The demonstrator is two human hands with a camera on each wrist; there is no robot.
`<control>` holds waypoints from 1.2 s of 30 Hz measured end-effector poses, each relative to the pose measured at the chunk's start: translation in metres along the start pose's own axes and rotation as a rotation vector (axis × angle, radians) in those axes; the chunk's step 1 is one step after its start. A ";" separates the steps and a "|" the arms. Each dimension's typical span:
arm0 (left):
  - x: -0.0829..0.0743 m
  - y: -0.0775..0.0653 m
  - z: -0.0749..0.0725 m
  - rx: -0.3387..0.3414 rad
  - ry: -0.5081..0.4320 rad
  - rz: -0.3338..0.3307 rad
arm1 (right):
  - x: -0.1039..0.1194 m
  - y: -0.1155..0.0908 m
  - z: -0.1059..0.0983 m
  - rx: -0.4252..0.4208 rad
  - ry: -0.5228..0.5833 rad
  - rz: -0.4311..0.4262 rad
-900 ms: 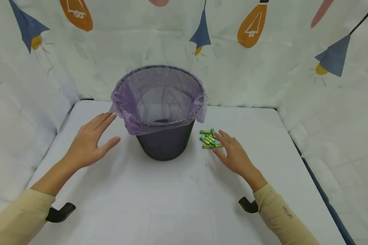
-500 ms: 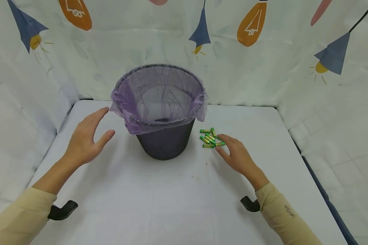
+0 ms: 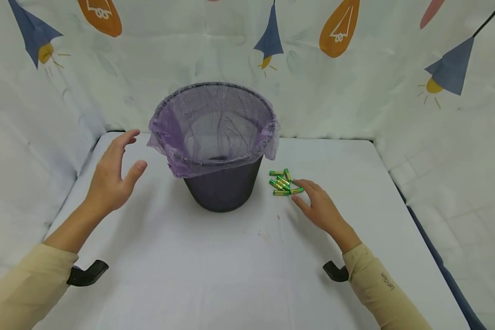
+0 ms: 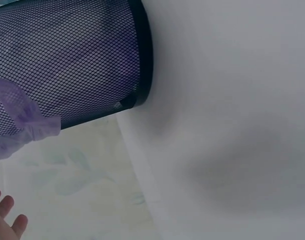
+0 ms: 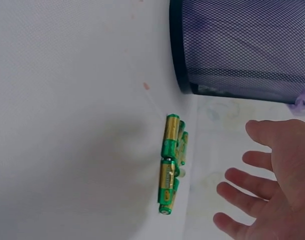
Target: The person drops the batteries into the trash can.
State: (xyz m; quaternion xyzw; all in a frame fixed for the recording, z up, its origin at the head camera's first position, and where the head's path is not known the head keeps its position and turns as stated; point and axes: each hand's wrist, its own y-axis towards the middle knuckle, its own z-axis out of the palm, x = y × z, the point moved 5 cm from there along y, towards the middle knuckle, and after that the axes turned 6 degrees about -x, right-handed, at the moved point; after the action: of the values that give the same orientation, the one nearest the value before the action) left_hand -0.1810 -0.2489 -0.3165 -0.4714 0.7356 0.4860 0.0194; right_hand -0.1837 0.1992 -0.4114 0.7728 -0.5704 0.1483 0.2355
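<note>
Drawing wide, empty left hand [image 3: 109, 182] farther from bin [image 3: 222, 190], frame left; holding empty right hand [image 3: 321, 210] parted beside green batteries [image 3: 283, 183], centre right.

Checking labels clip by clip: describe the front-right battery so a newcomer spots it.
On the white table stands a dark mesh bin with a purple bag. Right of its base lie green-and-gold batteries. The front-right battery is the one closest to the thumb of the right hand.
</note>
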 end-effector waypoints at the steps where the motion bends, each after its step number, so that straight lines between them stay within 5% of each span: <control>1: 0.000 0.002 0.000 -0.008 -0.012 0.001 | -0.001 0.000 0.000 0.000 0.006 0.002; 21: -0.017 0.032 -0.006 -0.055 -0.142 0.040 | -0.018 0.002 0.001 -0.100 0.065 -0.001; 36: -0.022 0.047 0.001 0.003 -0.159 -0.016 | -0.024 0.005 0.000 -0.169 0.119 0.025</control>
State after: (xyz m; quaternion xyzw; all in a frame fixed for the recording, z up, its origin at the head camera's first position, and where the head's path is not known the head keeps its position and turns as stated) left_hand -0.2026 -0.2294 -0.2733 -0.4372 0.7288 0.5205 0.0824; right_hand -0.1959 0.2172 -0.4226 0.7328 -0.5754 0.1484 0.3315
